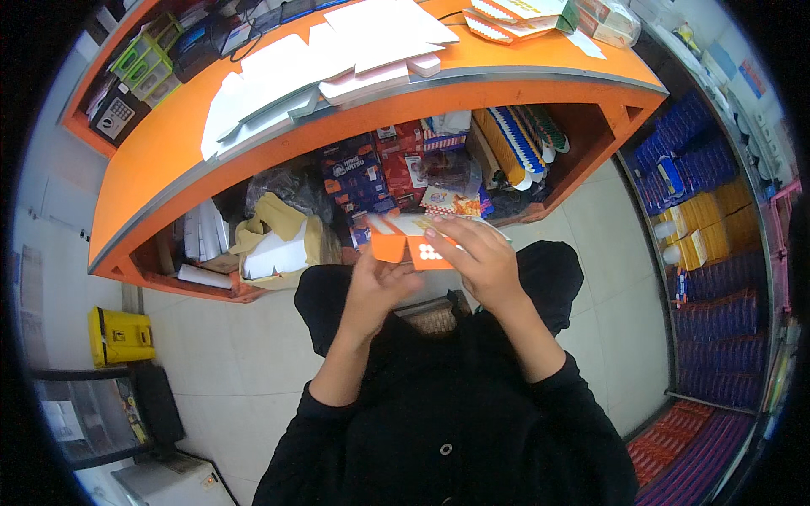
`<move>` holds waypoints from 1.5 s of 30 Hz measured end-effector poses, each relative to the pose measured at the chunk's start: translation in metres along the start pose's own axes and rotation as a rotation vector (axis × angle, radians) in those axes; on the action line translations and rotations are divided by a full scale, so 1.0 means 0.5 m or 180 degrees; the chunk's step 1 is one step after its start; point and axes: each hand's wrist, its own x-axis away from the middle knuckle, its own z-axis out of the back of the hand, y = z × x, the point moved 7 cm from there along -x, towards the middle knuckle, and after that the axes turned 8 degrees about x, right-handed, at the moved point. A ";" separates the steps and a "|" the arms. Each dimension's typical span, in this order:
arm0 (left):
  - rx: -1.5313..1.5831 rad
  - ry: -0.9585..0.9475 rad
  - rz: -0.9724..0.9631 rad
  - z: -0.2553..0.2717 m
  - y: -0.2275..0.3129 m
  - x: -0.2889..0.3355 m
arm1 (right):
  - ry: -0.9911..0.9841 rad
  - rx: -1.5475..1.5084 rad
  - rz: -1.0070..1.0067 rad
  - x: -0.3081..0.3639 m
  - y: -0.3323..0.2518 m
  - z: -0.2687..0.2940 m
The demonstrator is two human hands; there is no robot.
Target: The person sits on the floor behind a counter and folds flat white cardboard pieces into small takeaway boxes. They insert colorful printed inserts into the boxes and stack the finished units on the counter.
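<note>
- Pale floor tiles (228, 354) lie under us, smooth and glossy, and we sit at a curved orange counter (169, 160) with black clothing filling the lower view.
- Nearest us, our left hand (377, 285) and right hand (481, 257) meet over our lap on a small orange carton (409, 246), a thin printed cardboard piece that looks partly folded.
- Our left fingers curl closed on the carton's lower left edge; our right fingers lie bent over its right side and top, pinching it. How tight either grip is, we cannot tell.
- We judge the card could crease or tear at a flap if the thumbs press unevenly, since the stock looks thin and light.
- It could also slip from us and drop to the floor, as only fingertips carry it over open space.
- Beyond the hands, the shelf (540, 215) under the counter holds red and blue packets (371, 173), a crumpled paper bag (278, 223), and striped flat stock; a loose elbow could knock these out.
- On the counter top, white flat sheets (278, 80) lie stacked and overlapping, matte and stiff-looking.
- At the far right, shelves of blue and yellow boxes (700, 194) run along the wall; a yellow bin (118, 336) sits at left.
</note>
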 end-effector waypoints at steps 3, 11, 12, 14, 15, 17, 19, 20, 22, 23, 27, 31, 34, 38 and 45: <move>0.0222 0.0280 0.0196 0.028 0.008 -0.002 | 0.0026 0.0142 0.0291 0.014 0.000 -0.001; -0.2310 0.1008 -0.0881 0.014 0.032 0.018 | 0.0455 -0.0570 -0.0580 0.022 0.024 0.002; -0.2897 0.1035 -0.1315 -0.003 0.042 0.024 | 0.0567 -0.0941 -0.1099 0.027 0.040 0.001; -0.3335 0.0647 -0.2051 -0.045 0.043 0.032 | 0.0731 -0.1920 -0.1433 0.030 0.036 -0.008; -0.3483 0.0667 -0.2241 -0.054 0.041 0.033 | 0.0773 -0.2113 -0.1557 0.031 0.034 -0.011; -0.3224 0.0652 -0.2346 -0.055 0.037 0.037 | 0.0870 -0.2337 -0.1531 0.027 0.026 -0.011; -0.3300 0.0650 -0.2221 -0.052 0.030 0.037 | 0.0845 -0.2447 -0.1608 0.023 0.026 -0.015; -0.3398 0.0721 -0.2178 -0.046 0.031 0.039 | 0.0776 -0.2504 -0.1710 0.021 0.028 -0.021; -0.3328 0.0563 -0.2294 -0.048 0.029 0.044 | 0.0708 -0.2540 -0.1680 0.015 0.027 -0.019; -0.3256 0.0712 -0.2124 -0.036 0.026 0.039 | 0.0781 -0.2466 -0.1440 0.009 0.021 -0.010; -0.2537 0.0852 -0.2234 -0.014 0.028 0.032 | 0.0744 -0.2577 -0.1540 0.002 0.034 -0.012; -0.2984 0.0782 -0.1993 -0.015 0.020 0.018 | 0.0576 -0.2647 -0.1511 0.003 0.034 -0.028; -0.3309 0.0772 -0.1807 -0.014 0.021 0.016 | 0.0621 -0.2648 -0.1523 0.013 0.029 -0.033; -0.3472 0.0194 -0.1914 -0.033 0.027 0.016 | 0.0498 -0.2728 -0.1659 0.024 0.039 -0.036; -0.2060 0.0402 -0.1295 -0.005 0.001 0.014 | 0.0369 -0.2936 -0.1710 0.030 0.041 -0.029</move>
